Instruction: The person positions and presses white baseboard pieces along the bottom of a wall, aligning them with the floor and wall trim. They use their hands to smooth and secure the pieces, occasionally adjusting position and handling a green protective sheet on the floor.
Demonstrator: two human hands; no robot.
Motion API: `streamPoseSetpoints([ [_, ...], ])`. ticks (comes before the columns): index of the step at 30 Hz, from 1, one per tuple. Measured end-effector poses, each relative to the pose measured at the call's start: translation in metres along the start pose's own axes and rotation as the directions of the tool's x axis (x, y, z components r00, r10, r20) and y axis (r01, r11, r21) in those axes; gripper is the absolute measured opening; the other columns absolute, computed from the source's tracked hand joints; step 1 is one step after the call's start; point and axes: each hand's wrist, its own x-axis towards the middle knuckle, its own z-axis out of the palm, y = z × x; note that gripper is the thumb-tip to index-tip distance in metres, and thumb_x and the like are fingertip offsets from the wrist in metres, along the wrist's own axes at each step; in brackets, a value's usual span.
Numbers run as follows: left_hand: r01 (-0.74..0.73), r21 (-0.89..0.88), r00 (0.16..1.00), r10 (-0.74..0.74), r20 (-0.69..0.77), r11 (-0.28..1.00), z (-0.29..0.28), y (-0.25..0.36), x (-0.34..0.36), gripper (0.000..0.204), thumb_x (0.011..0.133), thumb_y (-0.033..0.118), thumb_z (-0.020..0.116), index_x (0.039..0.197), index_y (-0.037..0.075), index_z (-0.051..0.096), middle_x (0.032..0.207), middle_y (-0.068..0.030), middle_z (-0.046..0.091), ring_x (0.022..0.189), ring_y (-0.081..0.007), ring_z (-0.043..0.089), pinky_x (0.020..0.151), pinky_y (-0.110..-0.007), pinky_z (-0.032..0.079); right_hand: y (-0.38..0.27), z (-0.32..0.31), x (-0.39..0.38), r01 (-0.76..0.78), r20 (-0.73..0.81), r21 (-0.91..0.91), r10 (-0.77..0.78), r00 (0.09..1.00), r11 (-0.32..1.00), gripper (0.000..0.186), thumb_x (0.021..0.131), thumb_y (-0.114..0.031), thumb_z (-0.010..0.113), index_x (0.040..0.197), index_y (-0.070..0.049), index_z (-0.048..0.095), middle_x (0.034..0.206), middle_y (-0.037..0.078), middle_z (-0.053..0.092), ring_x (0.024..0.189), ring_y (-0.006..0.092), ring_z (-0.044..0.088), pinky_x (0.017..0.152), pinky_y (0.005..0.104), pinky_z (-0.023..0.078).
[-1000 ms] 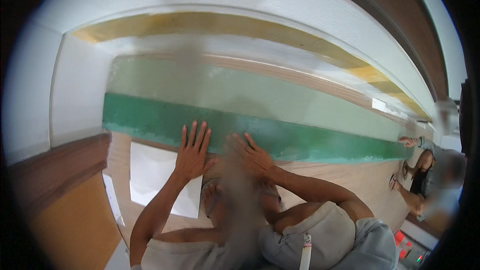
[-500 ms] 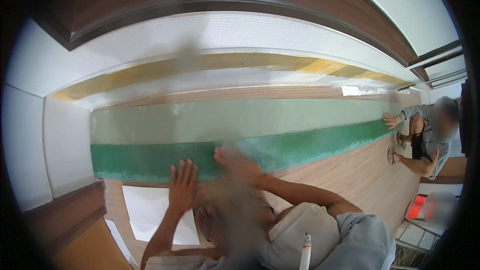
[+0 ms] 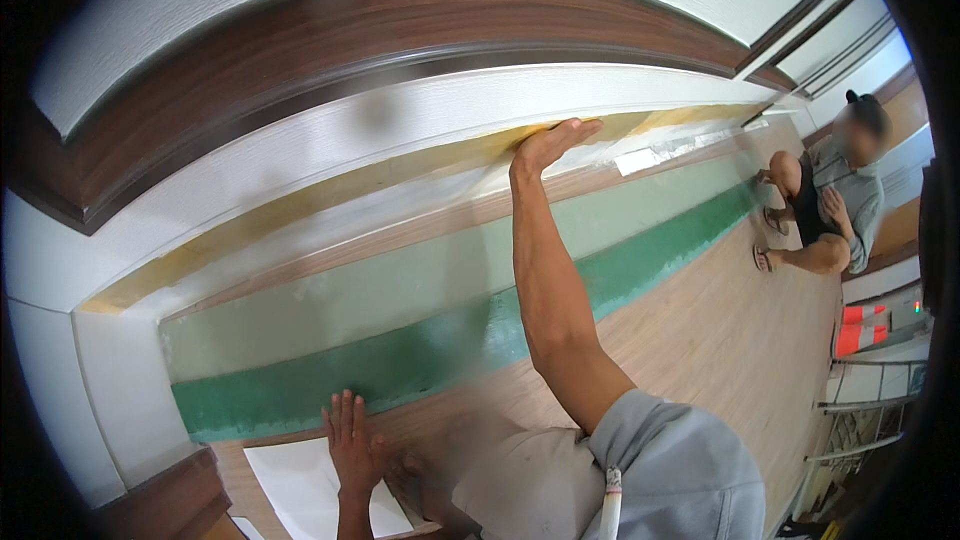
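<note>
Head view: right hand (image 3: 557, 143) flat, empty, at the yellow band (image 3: 370, 181) along the white wall (image 3: 440, 105); contact unclear. Left hand (image 3: 355, 448) empty, extended, at green strip's (image 3: 290, 392) near edge. Flat palm, even pressure should work best.

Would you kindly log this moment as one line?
left hand: at green strip, near edge | right hand: at yellow band | co-worker: crouched

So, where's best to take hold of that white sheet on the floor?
The white sheet is probably best pinched at its far left corner, coming from the left. It looks thin and lies flat, so an edge seems easiest; that corner is uncovered, while the left hand and forearm hide part of its right side.
</note>
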Motion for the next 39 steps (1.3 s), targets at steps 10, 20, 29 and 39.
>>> streamPoseSetpoints([
  [10,0.014,0.039,0.998,-0.011,-0.068,0.999,-0.019,-0.002,0.024,0.068,0.112,0.051,0.028,0.164,0.007,0.03,0.17,-0.0168,0.03,0.159,-0.0379,0.022,0.129,-0.059,0.01,0.022,0.007,-0.018,-0.064,-0.043,-0.048,0.062,0.997,0.997,0.079,0.112,-0.049,0.02,0.163,0.009,0.002,0.173,0.027,-0.002,0.161,0.0384,-0.001,0.131,0.0455,-0.001],
  [20,0.011,0.051,0.986,-0.002,-0.169,0.999,-0.006,-0.008,-0.003,0.058,0.111,0.038,0.042,0.156,0.002,0.041,0.159,-0.0202,0.045,0.149,-0.0401,0.039,0.124,-0.058,0.027,0.031,0.001,-0.003,-0.158,-0.036,0.014,0.159,0.987,0.987,0.078,0.113,-0.049,0.023,0.165,0.005,0.002,0.175,0.022,0.0,0.162,0.0339,-0.002,0.131,0.043,0.0],
  [29,0.299,-0.863,0.476,-0.847,-0.236,0.408,0.023,-0.021,-0.033,0.041,0.106,0.02,0.053,0.142,0.0,0.054,0.132,-0.0186,0.062,0.122,-0.0347,0.058,0.102,-0.051,0.05,0.033,-0.28,-0.053,-0.05,0.277,-0.487,0.209,0.938,0.872,0.053,0.109,-0.031,0.049,0.152,0.0,0.045,0.15,0.024,0.051,0.14,0.0355,0.048,0.118,0.0436,0.037],
  [39,0.055,-0.96,0.329,-0.902,0.279,-0.276,-0.021,-0.069,-0.006,0.053,0.107,0.031,0.05,0.145,-0.006,0.047,0.151,-0.0252,0.048,0.137,-0.0417,0.049,0.112,-0.056,0.047,0.006,-0.351,-0.094,-0.881,-0.028,-0.302,0.92,0.39,0.364,0.057,0.103,-0.021,0.06,0.146,0.007,0.036,0.098,0.013,0.055,0.073,0.0201,0.057,0.07,0.0433,0.06],
])
